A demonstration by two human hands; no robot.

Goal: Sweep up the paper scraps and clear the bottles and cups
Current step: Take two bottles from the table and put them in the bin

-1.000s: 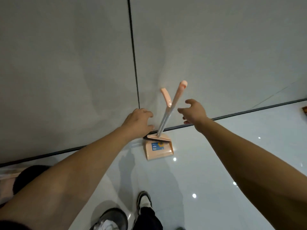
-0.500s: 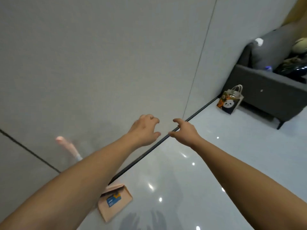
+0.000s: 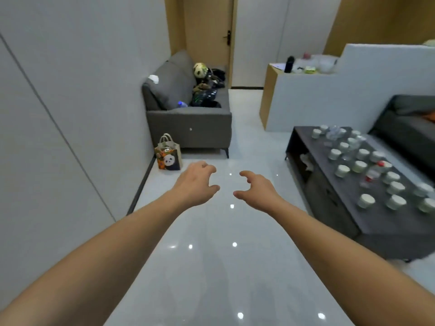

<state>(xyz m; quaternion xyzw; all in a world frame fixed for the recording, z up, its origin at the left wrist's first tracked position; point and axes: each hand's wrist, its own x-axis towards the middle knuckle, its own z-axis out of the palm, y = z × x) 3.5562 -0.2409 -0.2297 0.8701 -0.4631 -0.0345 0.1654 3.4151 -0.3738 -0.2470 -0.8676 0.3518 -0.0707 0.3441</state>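
Observation:
My left hand [image 3: 196,184] and my right hand [image 3: 257,190] are stretched out in front of me over the glossy white floor, fingers loosely curled, holding nothing. To the right stands a dark low coffee table [image 3: 348,222] covered with several white paper cups [image 3: 366,200] and a few clear plastic bottles [image 3: 373,175], one with a red cap. The table lies well to the right of my right hand. No broom or dustpan shows in this view. I see no paper scraps on the floor.
A grey sofa [image 3: 188,118] with a panda toy and clutter stands ahead by the left wall. A panda-print paper bag [image 3: 168,156] sits on the floor beside it. A white partition [image 3: 329,102], a wooden door [image 3: 209,31] and a second dark sofa [image 3: 414,128] lie beyond.
My view has swung right, away from the wall where the pink broom and dustpan leaned; they have left the frame. Sofa and coffee table came into sight. Both hands stay empty.

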